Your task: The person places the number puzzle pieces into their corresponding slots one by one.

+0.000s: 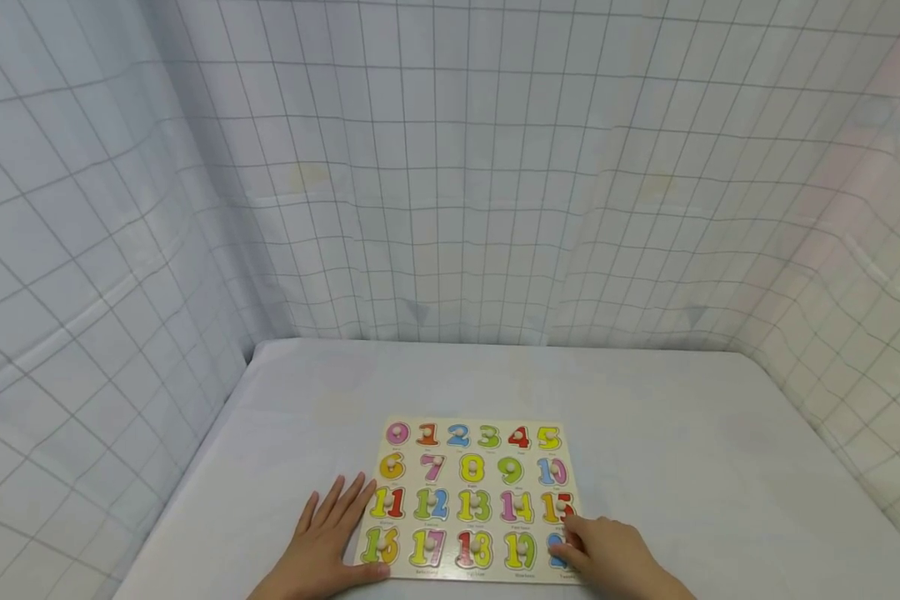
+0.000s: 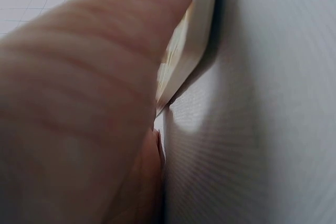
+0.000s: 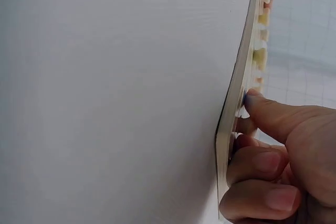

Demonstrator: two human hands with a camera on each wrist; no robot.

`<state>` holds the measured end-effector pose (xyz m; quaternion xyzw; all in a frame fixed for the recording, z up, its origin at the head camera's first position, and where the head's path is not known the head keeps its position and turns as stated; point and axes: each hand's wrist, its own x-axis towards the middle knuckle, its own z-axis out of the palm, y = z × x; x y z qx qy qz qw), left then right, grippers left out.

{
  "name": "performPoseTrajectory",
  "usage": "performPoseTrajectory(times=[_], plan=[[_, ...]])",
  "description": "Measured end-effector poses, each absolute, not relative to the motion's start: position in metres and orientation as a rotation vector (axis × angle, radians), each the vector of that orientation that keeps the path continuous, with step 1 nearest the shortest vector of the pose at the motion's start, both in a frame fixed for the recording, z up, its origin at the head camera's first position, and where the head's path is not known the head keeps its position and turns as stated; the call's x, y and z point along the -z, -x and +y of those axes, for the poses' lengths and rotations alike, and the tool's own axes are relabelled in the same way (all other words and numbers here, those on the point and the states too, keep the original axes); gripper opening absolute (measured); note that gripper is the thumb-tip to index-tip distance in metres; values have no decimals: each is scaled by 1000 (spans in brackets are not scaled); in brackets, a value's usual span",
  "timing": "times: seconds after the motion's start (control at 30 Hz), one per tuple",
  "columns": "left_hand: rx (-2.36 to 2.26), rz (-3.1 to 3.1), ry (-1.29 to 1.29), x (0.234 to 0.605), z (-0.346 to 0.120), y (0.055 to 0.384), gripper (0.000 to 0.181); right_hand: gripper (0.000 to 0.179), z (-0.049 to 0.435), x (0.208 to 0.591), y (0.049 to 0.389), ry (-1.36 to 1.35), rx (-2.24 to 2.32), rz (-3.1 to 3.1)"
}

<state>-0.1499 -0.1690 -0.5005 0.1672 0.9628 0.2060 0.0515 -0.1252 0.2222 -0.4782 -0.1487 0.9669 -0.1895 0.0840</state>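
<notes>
A number peg puzzle board (image 1: 414,472) lies on the table, with knobbed pieces from 0 to 20 in their rows. The left hand (image 1: 327,535) is spread flat at its left side, fingers straight, thumb along the front-left corner. At the front-right corner, the right hand (image 1: 607,552) pinches the blue number 20 piece (image 1: 555,542) with thumb and curled fingers, covering most of it. In the right wrist view its thumb (image 3: 273,116) touches the blue edge, and the other fingers curl by the board's side. The left wrist view shows the board's edge (image 2: 202,30) past the thumb.
A white cloth covers the table (image 1: 690,433). Grid-patterned white curtains (image 1: 450,208) hang at the back and both sides. The red and orange number 15 piece (image 1: 547,505) sits just behind the right hand.
</notes>
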Motion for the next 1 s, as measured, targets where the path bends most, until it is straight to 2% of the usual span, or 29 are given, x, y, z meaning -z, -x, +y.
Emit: performPoseTrajectory(times=[0.47,1.0], plan=[[-635,2926,-525,502,-167,147,114,43,224,476,122,433,545,2894],[-686,2827,-513,486,-166,146,117,42,229,472,132,584,522,2846]])
